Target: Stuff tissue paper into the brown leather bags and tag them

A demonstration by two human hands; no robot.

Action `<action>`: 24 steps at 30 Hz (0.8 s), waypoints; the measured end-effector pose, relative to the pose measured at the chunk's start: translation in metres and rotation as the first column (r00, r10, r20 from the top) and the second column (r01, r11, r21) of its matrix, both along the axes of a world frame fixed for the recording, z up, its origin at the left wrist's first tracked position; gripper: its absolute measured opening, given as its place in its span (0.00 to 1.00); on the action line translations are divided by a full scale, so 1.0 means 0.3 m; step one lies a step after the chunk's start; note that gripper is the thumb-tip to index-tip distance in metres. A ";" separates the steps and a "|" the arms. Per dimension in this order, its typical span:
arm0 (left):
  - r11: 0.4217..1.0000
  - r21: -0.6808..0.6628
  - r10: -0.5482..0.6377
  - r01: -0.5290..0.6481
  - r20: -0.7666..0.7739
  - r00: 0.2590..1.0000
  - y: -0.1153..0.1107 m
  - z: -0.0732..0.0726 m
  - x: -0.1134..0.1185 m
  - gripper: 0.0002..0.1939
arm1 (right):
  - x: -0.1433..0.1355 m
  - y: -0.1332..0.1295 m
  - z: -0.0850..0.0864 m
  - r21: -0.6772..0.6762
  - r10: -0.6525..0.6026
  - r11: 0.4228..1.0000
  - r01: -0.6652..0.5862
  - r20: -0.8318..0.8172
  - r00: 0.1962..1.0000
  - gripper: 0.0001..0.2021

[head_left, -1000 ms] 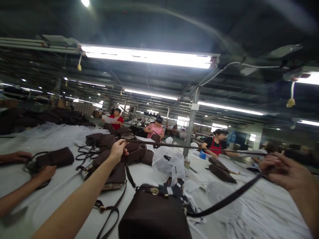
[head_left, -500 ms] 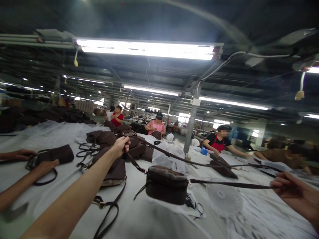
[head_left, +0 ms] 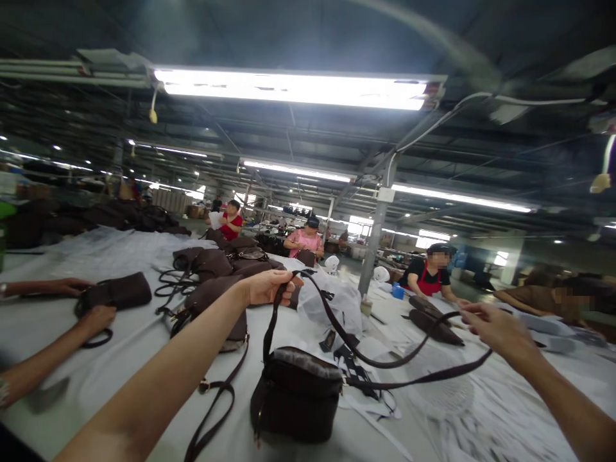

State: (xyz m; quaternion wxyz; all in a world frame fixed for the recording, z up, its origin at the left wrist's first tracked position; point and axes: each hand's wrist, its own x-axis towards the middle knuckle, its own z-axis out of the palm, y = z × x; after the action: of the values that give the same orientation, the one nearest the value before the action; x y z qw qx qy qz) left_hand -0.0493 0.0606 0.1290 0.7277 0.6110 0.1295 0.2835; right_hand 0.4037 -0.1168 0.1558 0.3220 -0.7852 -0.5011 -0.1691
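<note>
A small dark brown shoulder bag (head_left: 296, 401) hangs by its strap low in the middle of the view, its zipped top turned towards me. My left hand (head_left: 274, 287) is closed on the strap above the bag's left side. Out to the right, my right hand (head_left: 491, 324) pinches another stretch of the same strap (head_left: 380, 364). Between my hands the strap sags in a loop, and its lower run leads back to the ring on the bag's right end. Left of the bag, several similar brown bags (head_left: 212, 292) lie heaped with loose straps.
At left, a co-worker's hands (head_left: 94, 321) handle another brown bag (head_left: 120, 292). A clear plastic bag (head_left: 327, 308), white strips (head_left: 481, 423) and a round translucent fan (head_left: 440, 385) are on the white table (head_left: 202, 366). Beyond stand a post (head_left: 380, 231) and several people.
My hands have come closer together, the right one moving inward and up. The strap has gone from nearly taut to slack, and the bag has swung lower and left.
</note>
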 end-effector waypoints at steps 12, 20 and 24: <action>0.999 0.046 0.014 -0.018 0.081 0.997 0.000 -0.020 0.002 0.16 | -0.551 0.184 -0.071 -0.030 0.535 0.822 -0.568 -0.300 0.790 0.24; 0.993 0.072 0.092 -0.094 0.039 0.995 -0.026 -0.039 -0.019 0.21 | -0.866 0.259 -0.123 0.230 0.638 0.459 -0.858 -0.758 0.138 0.25; 0.995 0.081 0.070 -0.065 -0.063 0.996 -0.067 -0.099 -0.076 0.21 | -0.806 0.268 -0.026 0.255 0.597 0.443 -0.859 -0.799 0.071 0.20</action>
State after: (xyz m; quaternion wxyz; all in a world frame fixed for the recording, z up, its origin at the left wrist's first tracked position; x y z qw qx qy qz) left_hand -0.0720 0.0403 0.0993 0.6885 0.6433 0.1627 0.2927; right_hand 0.1620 -0.0363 0.1480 0.4317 -0.4323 -0.6360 0.4714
